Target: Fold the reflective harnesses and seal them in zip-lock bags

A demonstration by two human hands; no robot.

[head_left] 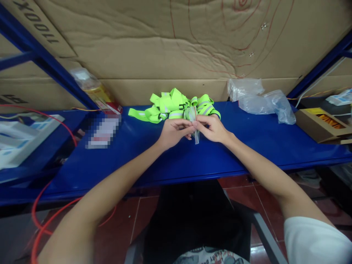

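Observation:
Between my hands is a small clear zip bag [197, 136] with a red line along its closure; something yellow-green shows inside it. My left hand [176, 132] pinches the bag from the left, its thumb and fingertips meeting the right hand's. My right hand [213, 127] is closed on the bag's red-lined edge. Just behind both hands lies a heap of neon yellow-green reflective straps [170, 102] with grey stripes and dark buckles. Part of the heap is hidden by my hands and the bag.
Several crumpled clear plastic bags [255, 99] lie at the back right of the blue table [137, 161]. An open cardboard box [316, 124] stands at the right edge. A bottle [95, 88] stands back left, near a blurred-out card [103, 132]. Red tubing [37, 216] hangs at lower left.

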